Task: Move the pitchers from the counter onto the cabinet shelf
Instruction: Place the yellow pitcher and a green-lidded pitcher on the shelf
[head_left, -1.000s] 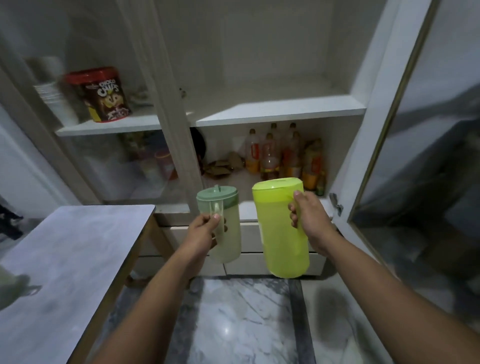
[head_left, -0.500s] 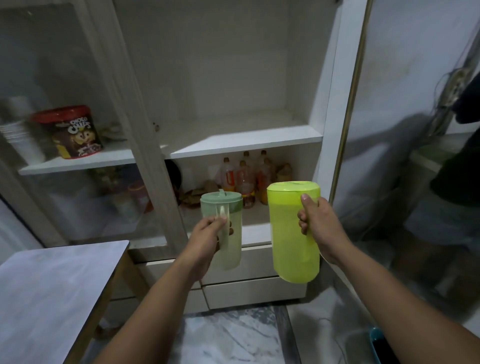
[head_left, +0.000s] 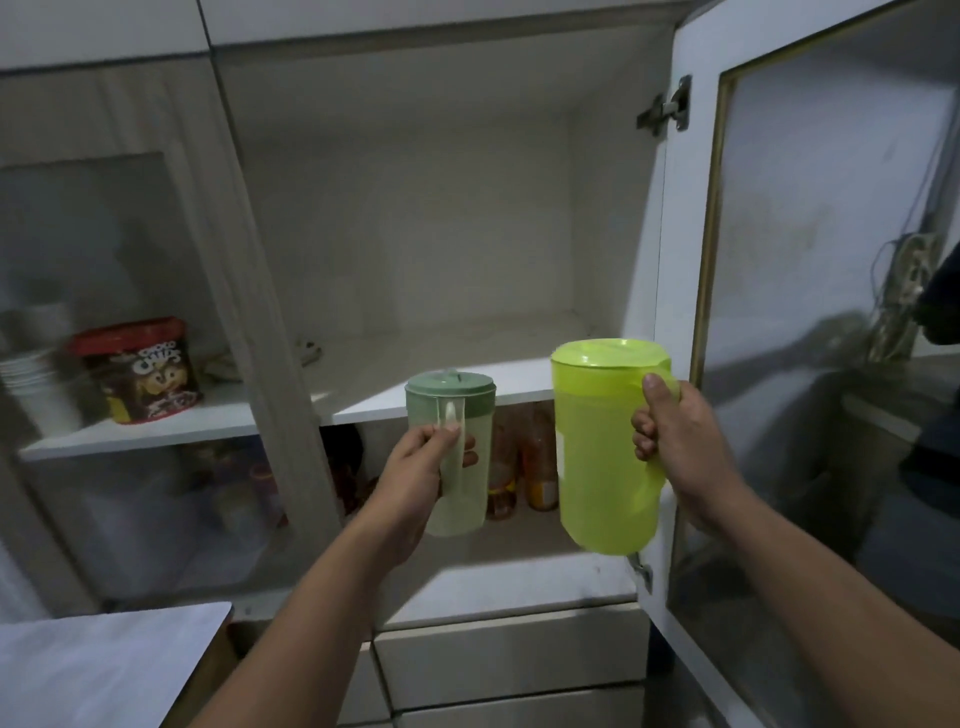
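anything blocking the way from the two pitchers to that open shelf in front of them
Nothing visible does. The cabinet door is swung open, and the shelf behind the green pitcher and the yellow pitcher looks bare apart from a small object at its far left.

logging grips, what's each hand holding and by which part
Left hand grips the pale green pitcher by its handle; right hand grips the lime green pitcher by its handle, thumb up near the lid.

Both pitchers (head_left: 608, 447) raised twd shelf (head_left: 415, 400), cabinet closer
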